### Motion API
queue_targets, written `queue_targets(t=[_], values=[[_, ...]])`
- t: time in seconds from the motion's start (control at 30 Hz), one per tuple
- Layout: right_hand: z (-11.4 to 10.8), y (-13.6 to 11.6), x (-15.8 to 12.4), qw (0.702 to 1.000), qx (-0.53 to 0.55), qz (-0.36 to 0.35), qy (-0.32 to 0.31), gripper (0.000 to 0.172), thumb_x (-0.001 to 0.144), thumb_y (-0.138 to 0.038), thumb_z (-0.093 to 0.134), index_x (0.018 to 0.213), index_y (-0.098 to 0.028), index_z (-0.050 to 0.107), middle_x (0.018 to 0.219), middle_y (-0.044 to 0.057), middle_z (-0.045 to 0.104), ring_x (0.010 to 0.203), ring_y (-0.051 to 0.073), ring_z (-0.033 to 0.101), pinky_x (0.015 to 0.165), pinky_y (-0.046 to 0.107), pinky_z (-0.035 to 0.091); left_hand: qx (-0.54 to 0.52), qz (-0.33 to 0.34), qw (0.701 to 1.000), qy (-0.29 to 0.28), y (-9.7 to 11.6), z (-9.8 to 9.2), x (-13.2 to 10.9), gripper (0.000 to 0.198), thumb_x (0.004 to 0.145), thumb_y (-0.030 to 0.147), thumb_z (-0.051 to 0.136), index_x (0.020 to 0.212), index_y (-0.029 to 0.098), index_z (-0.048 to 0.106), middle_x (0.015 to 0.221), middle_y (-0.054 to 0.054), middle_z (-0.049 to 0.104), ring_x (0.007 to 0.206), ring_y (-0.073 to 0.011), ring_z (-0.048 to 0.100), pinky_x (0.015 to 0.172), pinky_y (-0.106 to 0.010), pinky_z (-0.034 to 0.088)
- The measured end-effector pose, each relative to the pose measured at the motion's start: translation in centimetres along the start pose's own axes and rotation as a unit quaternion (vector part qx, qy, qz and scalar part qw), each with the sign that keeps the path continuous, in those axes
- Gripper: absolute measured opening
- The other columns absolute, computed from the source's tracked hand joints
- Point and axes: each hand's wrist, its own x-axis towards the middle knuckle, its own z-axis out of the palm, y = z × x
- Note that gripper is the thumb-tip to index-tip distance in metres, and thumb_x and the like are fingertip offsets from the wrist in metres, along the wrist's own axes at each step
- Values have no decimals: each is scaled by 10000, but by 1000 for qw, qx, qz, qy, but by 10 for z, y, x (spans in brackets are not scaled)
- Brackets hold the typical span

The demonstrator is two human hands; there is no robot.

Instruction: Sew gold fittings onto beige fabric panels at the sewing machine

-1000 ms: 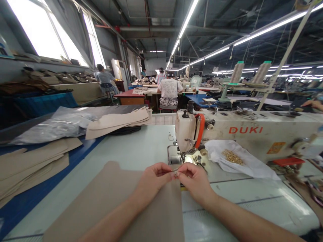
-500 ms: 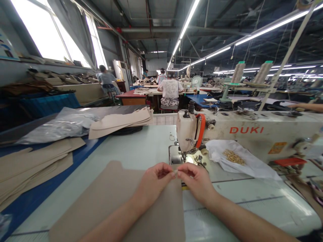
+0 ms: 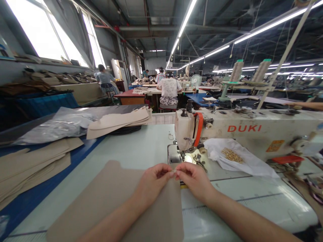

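Observation:
My left hand (image 3: 156, 179) and my right hand (image 3: 193, 179) meet fingertip to fingertip just in front of the sewing machine's needle area. Both pinch a small pale piece (image 3: 174, 171), mostly covered by the fingers; its kind I cannot make out. Under my left hand and forearm a large flat beige panel (image 3: 101, 195) lies on the table, its right edge running below the fingertips. The sewing machine (image 3: 185, 129), white with an orange lever, stands right behind the hands, its presser foot (image 3: 183, 155) close above them.
Small gold-coloured metal pieces (image 3: 232, 155) lie on a white cloth (image 3: 259, 168) at right. Cut beige panels (image 3: 37, 164) are stacked at left, more (image 3: 118, 121) farther back beside a clear plastic bag (image 3: 58, 126). Thread cones (image 3: 236, 71) stand behind the machine. Co-workers sit farther off.
The fingertips have drawn slightly closer around the small piece, so less of it shows. The whole view has shifted a little; the panel lies as before.

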Motion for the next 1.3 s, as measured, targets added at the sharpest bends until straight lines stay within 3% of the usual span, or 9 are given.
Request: queue_targets(t=[0.37, 0.5, 0.6, 0.7, 0.97, 1.13, 1.3], values=[[-1, 4, 1, 999, -48, -15, -9, 85, 757, -230, 564, 711, -192, 624, 603, -31, 604, 561, 109, 534, 538, 208, 421, 38, 27, 999, -4, 3, 2, -1, 174, 743, 363, 574, 714, 196, 613, 672, 14, 640, 654, -159, 577, 626, -236, 434], [-8, 6, 3, 999, -50, 0, -2, 78, 740, -240, 577, 695, -192, 620, 595, -34, 600, 563, 115, 548, 552, 218, 434, 75, 50, 996, -23, 4, -1, -5, 198, 797, 366, 519, 854, 211, 627, 817, -18, 677, 786, -191, 608, 737, -275, 464], [-17, 7, 6, 999, -13, 30, 15, 82, 714, -260, 601, 664, -196, 609, 564, -40, 592, 538, 120, 564, 554, 234, 455, 189, 113, 975, -7, -2, -5, -10, 301, 826, 349, 493, 1078, 214, 586, 1118, -73, 628, 1075, -239, 537, 966, -371, 386], [-25, 4, 7, 998, 22, 59, 24, 105, 674, -280, 648, 625, -201, 601, 542, -42, 602, 494, 125, 573, 526, 246, 472, 313, 166, 935, -26, -10, -6, -12, 364, 860, 316, 444, 1189, 190, 534, 1280, -100, 529, 1218, -250, 426, 1054, -416, 300], [-36, -5, 4, 982, -1, 187, 18, 111, 675, -246, 681, 624, -182, 606, 542, -31, 641, 497, 112, 604, 519, 207, 493, 486, 117, 866, 28, -8, 13, -13, 326, 905, 190, 332, 1117, 139, 574, 1208, -135, 568, 1149, -261, 490, 987, -424, 368], [-27, -11, 14, 976, -17, 217, 0, 108, 694, -209, 683, 636, -159, 608, 517, -29, 635, 462, 83, 584, 468, 156, 461, 497, 121, 858, 39, -4, 16, -16, 333, 916, 182, 322, 1137, 95, 555, 1224, -151, 562, 1148, -262, 491, 985, -424, 375], [-11, -12, 26, 969, -39, 242, -21, 108, 736, -127, 637, 637, -143, 596, 524, -23, 635, 442, 65, 576, 422, 128, 434, 483, 134, 864, 43, -6, 18, -15, 309, 889, 179, 393, 1138, 133, 568, 1239, -130, 566, 1176, -246, 483, 1005, -406, 374]])
